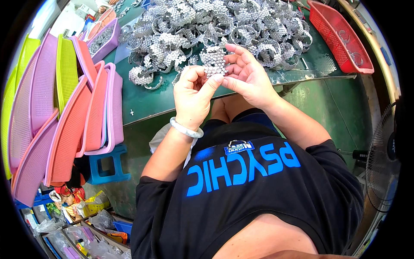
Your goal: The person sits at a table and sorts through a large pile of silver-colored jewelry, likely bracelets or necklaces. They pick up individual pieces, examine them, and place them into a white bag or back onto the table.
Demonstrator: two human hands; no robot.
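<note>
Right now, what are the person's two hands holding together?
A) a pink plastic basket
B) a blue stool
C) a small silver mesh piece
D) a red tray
C: the left hand and the right hand both pinch a small silver mesh piece above the green table, in front of the pile of similar silver pieces.

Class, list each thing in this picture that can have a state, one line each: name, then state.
Left hand: shut on silver studded mesh strip, pale bangle at wrist.
Right hand: pinching the strip's edge.
Silver studded mesh strip: held up between both hands.
Heap of silver mesh rings: piled loose on green table.
Red plastic basket: nearly empty.
Pink and green baskets: stacked on edge.
</note>
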